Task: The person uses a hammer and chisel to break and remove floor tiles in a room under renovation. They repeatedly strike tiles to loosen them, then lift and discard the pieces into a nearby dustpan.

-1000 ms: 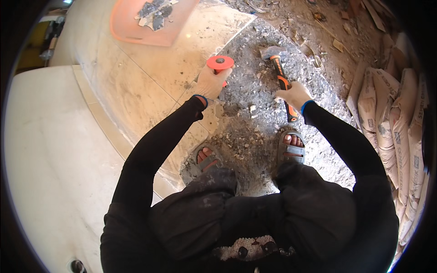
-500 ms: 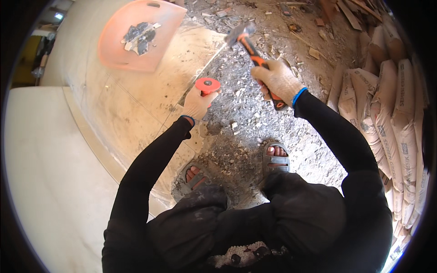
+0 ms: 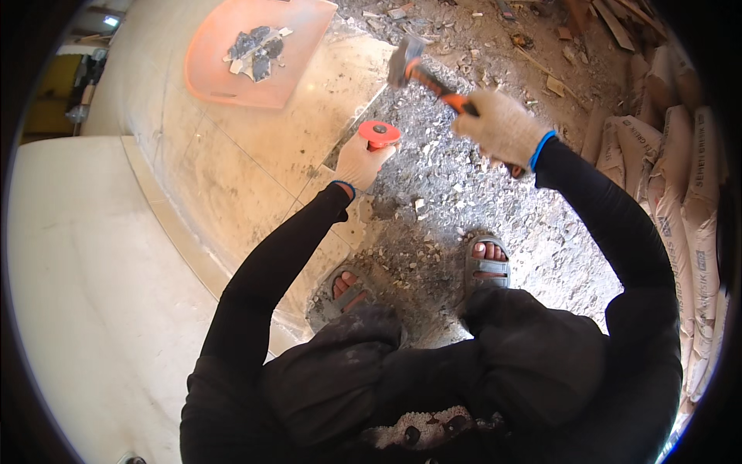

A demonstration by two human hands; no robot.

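My left hand (image 3: 361,165), in a pale work glove, is closed round a chisel (image 3: 379,131) whose round red guard faces up. Its blade is hidden under the hand, near the broken edge of the floor tiles (image 3: 255,166). In my gloved right hand (image 3: 502,127) is a hammer (image 3: 434,83) with a black and orange handle. The hammer's dark metal head is raised, apart from the chisel and up beyond it. Grey rubble (image 3: 440,182) with pale chips spreads beneath both hands.
An orange plastic scoop (image 3: 212,73) holding broken tile pieces lies on the tiles at the far left. Stacked paper sacks (image 3: 680,170) line the right side. Wood scraps (image 3: 614,27) lie at the far right. My sandalled feet stand close by, the right one (image 3: 488,263) on rubble.
The view has shifted, so the scene sits a little further right. My right hand has swung slightly right and the hammer's handle lies flatter. Both tools stay gripped.
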